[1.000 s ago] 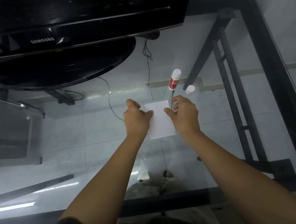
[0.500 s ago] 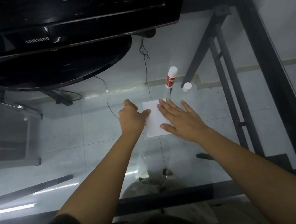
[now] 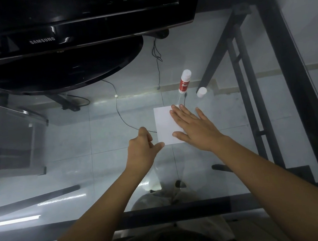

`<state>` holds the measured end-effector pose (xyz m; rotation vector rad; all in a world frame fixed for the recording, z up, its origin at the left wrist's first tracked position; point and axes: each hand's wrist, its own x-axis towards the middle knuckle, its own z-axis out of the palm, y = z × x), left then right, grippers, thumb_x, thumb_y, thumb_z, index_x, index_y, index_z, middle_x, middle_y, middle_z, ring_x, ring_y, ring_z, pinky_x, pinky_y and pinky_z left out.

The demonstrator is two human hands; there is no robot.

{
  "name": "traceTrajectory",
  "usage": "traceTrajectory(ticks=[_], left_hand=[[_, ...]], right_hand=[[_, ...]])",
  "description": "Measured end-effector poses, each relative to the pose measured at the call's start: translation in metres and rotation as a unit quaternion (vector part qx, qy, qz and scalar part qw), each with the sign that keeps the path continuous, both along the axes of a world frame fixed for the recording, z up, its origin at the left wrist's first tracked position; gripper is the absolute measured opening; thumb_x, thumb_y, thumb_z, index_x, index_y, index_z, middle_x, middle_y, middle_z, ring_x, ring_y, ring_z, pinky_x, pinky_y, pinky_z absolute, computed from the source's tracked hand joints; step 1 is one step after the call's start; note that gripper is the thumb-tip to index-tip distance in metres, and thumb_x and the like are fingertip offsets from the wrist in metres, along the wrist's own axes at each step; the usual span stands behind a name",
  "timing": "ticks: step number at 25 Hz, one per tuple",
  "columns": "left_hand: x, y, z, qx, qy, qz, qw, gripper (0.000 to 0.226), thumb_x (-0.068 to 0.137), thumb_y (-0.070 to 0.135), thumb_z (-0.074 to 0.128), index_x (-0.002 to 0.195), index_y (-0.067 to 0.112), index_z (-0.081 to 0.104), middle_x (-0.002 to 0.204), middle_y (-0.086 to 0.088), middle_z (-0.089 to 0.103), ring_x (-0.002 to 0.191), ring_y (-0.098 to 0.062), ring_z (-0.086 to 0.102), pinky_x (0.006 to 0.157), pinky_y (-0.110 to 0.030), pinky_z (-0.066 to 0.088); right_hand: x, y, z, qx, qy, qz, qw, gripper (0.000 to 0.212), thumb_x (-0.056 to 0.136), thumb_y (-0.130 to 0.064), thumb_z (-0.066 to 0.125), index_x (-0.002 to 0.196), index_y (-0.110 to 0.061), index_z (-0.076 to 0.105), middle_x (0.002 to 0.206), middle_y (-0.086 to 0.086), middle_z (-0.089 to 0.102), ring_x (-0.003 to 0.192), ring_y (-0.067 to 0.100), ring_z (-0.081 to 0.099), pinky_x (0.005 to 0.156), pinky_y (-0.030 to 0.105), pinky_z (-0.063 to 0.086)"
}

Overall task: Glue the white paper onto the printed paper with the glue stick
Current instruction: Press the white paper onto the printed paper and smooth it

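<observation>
A white paper lies flat on the glass table; any printed sheet under it is hidden. My right hand lies flat on the paper's right half, fingers spread and pointing away from me. My left hand is loosely curled, its thumb tip touching the paper's near left corner. The red and white glue stick stands upright just beyond the paper, with its white cap standing to its right.
A black monitor on a round base fills the far left. Thin cables run across the glass near the paper. The table's black frame runs along the right and near edges.
My right hand opened from a pinch on the paper's right edge and now lies flat on it. My left hand slid from the top left corner to the near left corner.
</observation>
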<state>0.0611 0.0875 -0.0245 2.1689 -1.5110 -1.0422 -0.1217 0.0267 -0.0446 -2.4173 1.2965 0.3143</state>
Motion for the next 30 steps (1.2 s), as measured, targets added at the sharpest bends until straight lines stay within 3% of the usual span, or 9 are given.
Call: traceTrajectory(ticks=[2,4,7,12,17,20,22,25,30], left_hand=[[0.006,-0.002,0.001,-0.088,-0.002,-0.054,0.995,0.031,0.077,0.029,0.072,0.088,0.013,0.048,0.070,0.000,0.055,0.059,-0.012,0.051,0.054,-0.019,0.043],[0.011,-0.016,0.000,-0.166,-0.018,-0.112,0.980,0.037,0.086,0.034,0.060,0.111,0.008,0.051,0.103,-0.012,0.062,0.091,-0.023,0.058,0.079,-0.030,0.050],[0.016,-0.041,-0.007,-0.131,-0.142,-0.307,0.932,0.064,0.095,0.047,0.028,0.145,0.011,0.011,0.155,-0.011,0.017,0.142,-0.021,0.012,0.112,-0.032,0.010],[0.035,-0.034,-0.019,-0.092,-0.240,-0.479,0.840,0.074,0.085,0.065,-0.002,0.141,0.019,-0.020,0.154,-0.004,-0.014,0.136,-0.015,-0.026,0.109,-0.031,-0.017],[0.045,-0.002,-0.025,-0.099,-0.215,-0.547,0.803,0.072,0.087,0.065,0.000,0.140,0.024,-0.025,0.151,0.000,-0.022,0.138,-0.015,-0.025,0.111,-0.035,-0.016],[0.052,0.000,-0.019,-0.144,-0.196,-0.584,0.775,0.067,0.092,0.056,0.010,0.145,0.019,-0.007,0.154,-0.003,-0.005,0.141,-0.019,-0.011,0.112,-0.040,-0.008],[0.050,-0.007,-0.013,-0.173,-0.159,-0.531,0.814,0.060,0.096,0.047,0.018,0.146,0.015,0.011,0.153,-0.006,0.011,0.142,-0.021,0.004,0.114,-0.041,0.001],[0.026,-0.020,-0.011,-0.154,-0.131,-0.355,0.913,0.053,0.099,0.036,0.022,0.145,0.012,0.010,0.154,-0.009,0.012,0.142,-0.021,0.007,0.114,-0.036,0.008],[0.003,-0.020,-0.029,-0.101,-0.212,-0.297,0.926,0.057,0.097,0.040,0.012,0.145,0.012,-0.003,0.156,-0.006,-0.003,0.137,-0.014,-0.015,0.113,-0.035,-0.002]], right_hand=[[0.000,-0.001,0.000,0.003,-0.001,0.001,1.000,0.068,0.091,-0.055,0.018,0.142,-0.022,-0.012,0.155,-0.003,-0.012,0.131,0.008,-0.023,0.108,0.039,-0.011],[0.000,-0.001,0.001,0.006,-0.003,0.000,1.000,0.067,0.092,-0.053,0.019,0.142,-0.022,-0.013,0.155,-0.003,-0.013,0.132,0.008,-0.023,0.108,0.038,-0.011],[0.000,0.001,0.003,0.008,-0.008,-0.004,1.000,0.067,0.093,-0.051,0.021,0.142,-0.021,-0.013,0.155,-0.003,-0.012,0.139,0.010,-0.016,0.110,0.039,-0.010],[0.002,0.000,0.006,0.015,0.000,-0.006,1.000,0.068,0.093,-0.052,0.021,0.143,-0.020,-0.011,0.155,-0.002,-0.011,0.141,0.015,-0.012,0.112,0.042,-0.005],[0.002,0.000,0.006,0.013,0.010,-0.002,1.000,0.067,0.093,-0.052,0.020,0.143,-0.020,-0.011,0.155,-0.001,-0.012,0.141,0.015,-0.013,0.112,0.042,-0.006],[0.002,-0.001,0.005,0.015,0.009,0.000,1.000,0.067,0.093,-0.052,0.020,0.143,-0.020,-0.011,0.155,-0.001,-0.013,0.140,0.014,-0.014,0.112,0.042,-0.006],[0.001,0.000,0.005,0.015,0.002,-0.001,1.000,0.066,0.094,-0.051,0.020,0.143,-0.020,-0.011,0.155,-0.002,-0.013,0.140,0.013,-0.015,0.112,0.041,-0.007],[0.001,0.000,0.005,0.012,-0.005,-0.001,1.000,0.066,0.094,-0.051,0.021,0.143,-0.020,-0.011,0.155,-0.003,-0.012,0.140,0.013,-0.014,0.112,0.042,-0.006],[0.001,0.000,0.000,0.001,0.004,-0.001,1.000,0.067,0.092,-0.053,0.019,0.143,-0.020,-0.011,0.156,-0.002,-0.010,0.141,0.014,-0.012,0.111,0.041,-0.007]])
